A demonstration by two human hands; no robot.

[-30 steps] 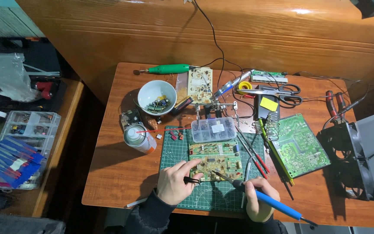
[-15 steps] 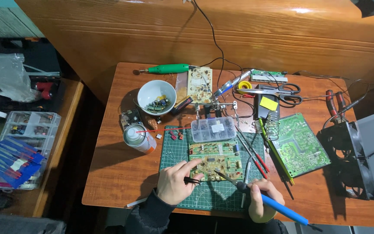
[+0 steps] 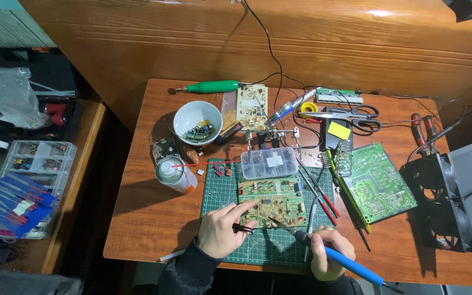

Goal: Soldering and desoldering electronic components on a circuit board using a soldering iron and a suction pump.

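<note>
Wooden table (image 3: 154, 218), green mat: circuit board (image 3: 273, 202) lies flat. Your left hand (image 3: 220, 232) fingers pinch tweezers (image 3: 244, 228); right hand (image 3: 329, 257) grips soldering iron (image 3: 323, 252). Risk: tip slips, bridging neighbouring joints.

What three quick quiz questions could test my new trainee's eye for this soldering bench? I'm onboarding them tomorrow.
1. True or false: the right hand holds a blue-handled soldering iron.
2. What does the left hand hold? A) scissors B) black tweezers C) spray can
3. What lies under the circuit board being worked on?

Key: 1 true; 2 B; 3 the green cutting mat.
</note>
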